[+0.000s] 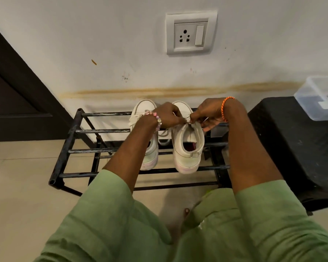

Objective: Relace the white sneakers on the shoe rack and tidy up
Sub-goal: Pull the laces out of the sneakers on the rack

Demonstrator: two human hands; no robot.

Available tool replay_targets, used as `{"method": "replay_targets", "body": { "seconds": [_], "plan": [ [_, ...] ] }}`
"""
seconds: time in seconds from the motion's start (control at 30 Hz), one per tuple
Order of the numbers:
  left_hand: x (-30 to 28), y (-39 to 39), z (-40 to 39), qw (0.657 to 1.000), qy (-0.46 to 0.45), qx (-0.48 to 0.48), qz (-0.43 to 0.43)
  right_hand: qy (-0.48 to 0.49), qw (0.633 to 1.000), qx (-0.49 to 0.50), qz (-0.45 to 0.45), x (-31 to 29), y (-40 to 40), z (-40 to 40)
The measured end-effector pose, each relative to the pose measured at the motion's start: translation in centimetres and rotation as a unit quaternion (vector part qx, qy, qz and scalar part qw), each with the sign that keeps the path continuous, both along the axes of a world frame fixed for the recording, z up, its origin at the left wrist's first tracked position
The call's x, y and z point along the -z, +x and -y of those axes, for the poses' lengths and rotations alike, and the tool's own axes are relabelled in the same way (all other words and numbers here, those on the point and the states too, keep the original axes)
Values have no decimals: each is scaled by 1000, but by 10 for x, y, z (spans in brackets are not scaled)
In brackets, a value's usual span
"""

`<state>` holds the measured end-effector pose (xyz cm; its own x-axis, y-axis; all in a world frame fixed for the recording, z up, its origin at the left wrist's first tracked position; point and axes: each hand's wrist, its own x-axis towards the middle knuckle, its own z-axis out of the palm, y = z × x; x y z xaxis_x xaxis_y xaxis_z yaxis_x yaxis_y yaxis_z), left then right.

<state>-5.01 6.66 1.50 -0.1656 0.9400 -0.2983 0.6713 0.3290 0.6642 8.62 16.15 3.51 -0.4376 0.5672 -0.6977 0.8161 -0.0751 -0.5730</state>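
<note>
Two white sneakers stand side by side on the top bars of a black metal shoe rack [72, 131], toes toward the wall. The right sneaker [187, 148] shows its open mouth and heel toward me. The left sneaker [151, 148] is partly hidden under my left forearm. My left hand [168, 116] and my right hand [209, 114] meet over the right sneaker's tongue, each pinching a strand of its white lace [187, 121]. A loose loop of lace [164, 136] hangs between the two shoes.
A black textured stool or box [292, 144] stands right of the rack, with a clear plastic container [318, 99] on it. A dark door [11, 95] is at left. A wall socket [190, 34] sits above. Beige floor tiles lie below the rack.
</note>
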Motion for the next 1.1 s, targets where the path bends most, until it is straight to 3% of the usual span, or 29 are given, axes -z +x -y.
{"method": "replay_targets", "body": {
  "seconds": [0.07,0.23,0.37,0.43,0.5,0.57,0.63,0.67,0.7,0.77,0.83,0.97,1.03,1.1],
  "plan": [
    [-3,-3,0,996,44,20,-74,2,1000,3,-7,0,1,-1],
    [3,-6,-3,996,76,34,-36,13,999,20,-22,2,3,0],
    [3,-1,-6,994,78,43,-61,32,998,44,-40,2,6,6],
    [-3,-2,-5,995,96,7,-2,55,995,61,-54,3,8,12],
    [-12,-4,-3,980,132,-87,123,77,990,83,-80,7,12,16],
    [-18,-9,-2,920,165,-226,273,81,985,103,-108,11,16,19],
    [-21,-14,0,799,179,-356,451,76,984,106,-117,11,19,20],
    [-19,-14,0,750,179,-400,496,73,985,102,-116,10,19,20],
    [-18,-13,1,747,174,-419,485,69,986,99,-115,9,19,21],
    [-12,-4,1,846,161,-387,331,59,986,98,-119,6,19,22],
    [-6,7,2,908,170,-308,226,53,986,100,-124,6,20,23],
    [9,23,7,978,123,-113,121,41,983,105,-145,9,23,23],
    [15,24,12,991,93,-67,66,35,982,108,-154,10,24,23],
    [20,19,12,988,119,-71,62,21,981,107,-162,11,27,21]
  ]
}}
